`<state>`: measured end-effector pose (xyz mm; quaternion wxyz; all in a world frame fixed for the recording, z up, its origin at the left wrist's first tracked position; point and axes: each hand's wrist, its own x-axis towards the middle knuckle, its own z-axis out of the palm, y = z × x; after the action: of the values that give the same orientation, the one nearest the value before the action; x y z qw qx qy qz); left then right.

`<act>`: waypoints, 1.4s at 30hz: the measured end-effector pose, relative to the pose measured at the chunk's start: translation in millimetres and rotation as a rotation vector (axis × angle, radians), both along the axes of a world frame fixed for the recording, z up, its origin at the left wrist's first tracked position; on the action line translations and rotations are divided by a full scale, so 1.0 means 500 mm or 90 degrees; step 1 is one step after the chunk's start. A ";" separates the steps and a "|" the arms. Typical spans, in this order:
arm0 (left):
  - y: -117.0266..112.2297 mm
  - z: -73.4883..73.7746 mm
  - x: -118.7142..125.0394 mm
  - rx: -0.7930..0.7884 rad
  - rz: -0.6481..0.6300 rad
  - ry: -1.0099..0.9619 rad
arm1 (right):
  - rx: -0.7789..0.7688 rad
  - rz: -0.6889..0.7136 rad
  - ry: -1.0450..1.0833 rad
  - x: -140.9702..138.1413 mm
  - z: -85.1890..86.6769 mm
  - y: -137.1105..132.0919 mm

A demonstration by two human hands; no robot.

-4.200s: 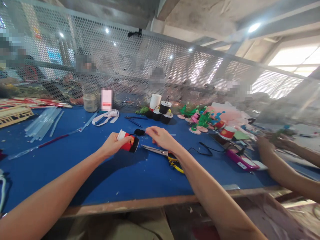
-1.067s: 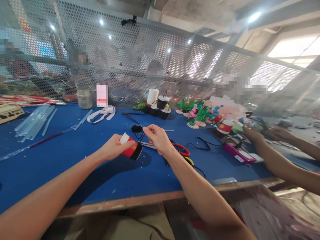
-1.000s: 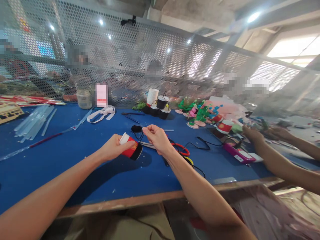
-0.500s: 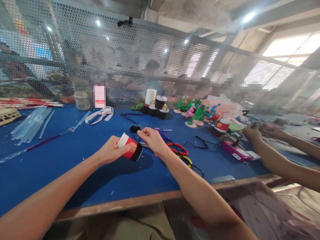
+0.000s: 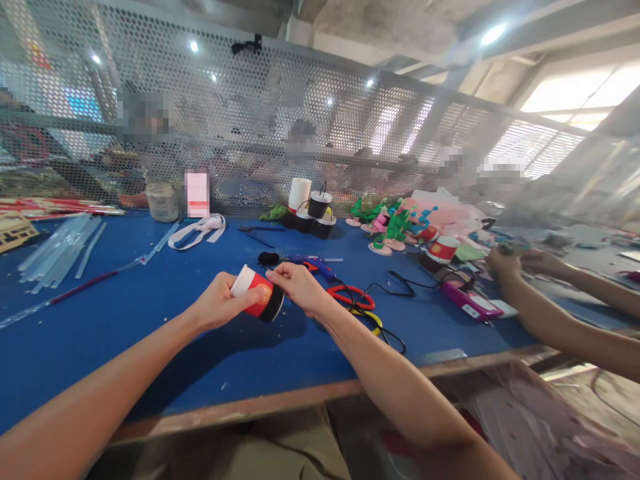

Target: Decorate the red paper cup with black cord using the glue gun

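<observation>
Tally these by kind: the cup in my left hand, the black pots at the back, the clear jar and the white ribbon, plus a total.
Cup in left hand: 1
Black pots in view: 3
Clear jar: 1
White ribbon: 1
Total: 6

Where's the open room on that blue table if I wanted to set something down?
The blue table is bare but for specks between the forearms, from the cup to the front edge, and left of the left forearm, up to the purple stick. It's crowded beside the right hand (scissor handles, blue tool) and at back right (green figures).
</observation>
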<state>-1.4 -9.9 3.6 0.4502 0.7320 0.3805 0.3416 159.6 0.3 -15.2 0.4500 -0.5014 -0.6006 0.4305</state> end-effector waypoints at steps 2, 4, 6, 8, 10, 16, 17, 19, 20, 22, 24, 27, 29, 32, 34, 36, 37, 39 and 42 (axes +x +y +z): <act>0.003 -0.004 -0.002 0.001 0.004 -0.002 | -0.016 0.006 0.008 -0.001 0.001 -0.001; 0.007 -0.008 -0.004 -0.005 0.006 -0.009 | -0.034 0.013 0.019 -0.002 0.003 -0.001; 0.009 -0.010 -0.005 -0.016 0.008 -0.023 | -0.050 0.019 0.033 -0.002 0.003 0.000; 0.009 -0.010 -0.005 -0.031 0.016 -0.044 | -0.066 0.025 0.052 -0.002 0.003 0.001; 0.008 -0.010 -0.004 -0.047 0.026 -0.067 | -0.080 0.033 0.069 -0.003 0.002 0.002; 0.011 -0.008 0.001 -0.124 0.057 -0.158 | -0.087 0.033 0.057 -0.002 -0.005 0.007; 0.013 -0.006 0.001 -0.143 0.073 -0.188 | -0.074 0.020 0.041 0.000 -0.006 0.008; 0.020 -0.001 -0.001 -0.174 0.120 -0.259 | -0.034 -0.011 0.010 0.006 -0.008 0.011; 0.024 0.002 -0.002 -0.186 0.147 -0.291 | -0.013 -0.023 0.006 0.008 -0.008 0.012; 0.030 0.007 -0.004 -0.198 0.183 -0.332 | 0.017 -0.033 0.028 0.013 -0.007 0.011; 0.035 0.009 -0.005 -0.212 0.198 -0.349 | 0.039 -0.031 0.064 0.012 -0.004 0.007; 0.037 0.007 -0.003 -0.230 0.207 -0.347 | 0.098 -0.025 0.046 0.004 0.000 -0.004; 0.035 0.002 0.001 -0.224 0.200 -0.331 | 0.140 -0.018 -0.004 -0.004 0.003 -0.012; 0.028 -0.007 0.007 -0.191 0.180 -0.276 | 0.139 0.000 -0.034 -0.014 0.005 -0.020; 0.024 -0.013 0.009 -0.152 0.181 -0.233 | 0.072 0.020 0.005 -0.019 0.004 -0.022; 0.022 -0.018 0.010 -0.104 0.183 -0.190 | -0.001 0.034 0.063 -0.024 0.003 -0.023; 0.022 -0.021 0.009 -0.083 0.182 -0.171 | -0.025 0.036 0.085 -0.025 0.001 -0.023; 0.023 -0.024 0.008 -0.054 0.180 -0.147 | -0.039 0.037 0.107 -0.026 -0.001 -0.024; 0.025 -0.026 0.006 -0.046 0.187 -0.150 | -0.017 0.053 0.100 -0.022 -0.003 -0.024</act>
<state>1.8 2.8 -9.3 0.4629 0.6071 0.4400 0.4727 148.6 -11.7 -16.6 0.4708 -0.4466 -0.5781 0.4946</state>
